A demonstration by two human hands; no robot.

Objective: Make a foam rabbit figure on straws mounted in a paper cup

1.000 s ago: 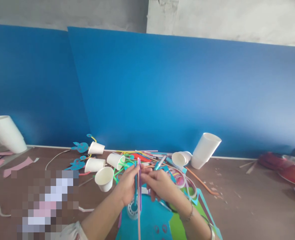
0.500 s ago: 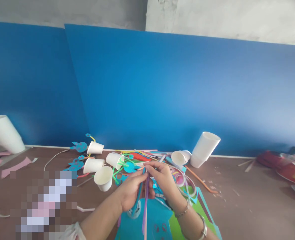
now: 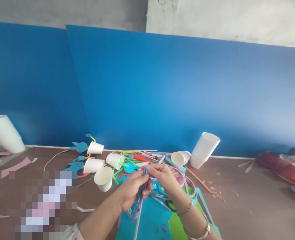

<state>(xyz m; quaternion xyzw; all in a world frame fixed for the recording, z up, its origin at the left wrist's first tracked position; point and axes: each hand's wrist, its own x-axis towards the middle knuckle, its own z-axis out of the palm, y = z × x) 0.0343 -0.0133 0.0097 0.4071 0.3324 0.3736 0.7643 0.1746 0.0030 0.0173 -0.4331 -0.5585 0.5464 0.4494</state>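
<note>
Wrapped round a small bunch of drinking straws is my left hand (image 3: 130, 191). A purple straw (image 3: 136, 212) and a pale pink straw (image 3: 137, 221) hang down below it, and a blue straw lies along them. My right hand (image 3: 162, 176), a bracelet and a bangle on its wrist, pinches the upper ends with its fingertips, close to my left thumb. The fingers hide part of the straws. Beneath the hands lies blue paper (image 3: 151, 216) on green paper (image 3: 177, 223). Scissors (image 3: 161, 197) rest just under my right hand.
White paper cups (image 3: 103, 179) with blue paper animal heads (image 3: 79, 147) stand or lie at the left. Behind my hands are loose straws and rolls of tape (image 3: 191, 186). A tall cup stack (image 3: 205, 150) leans near the blue partition (image 3: 162, 93). Red items (image 3: 291, 170) lie far right.
The lower ends of the straws have swung to the left and now slant. My hands stay close together in nearly the same place. More of the scissors shows.
</note>
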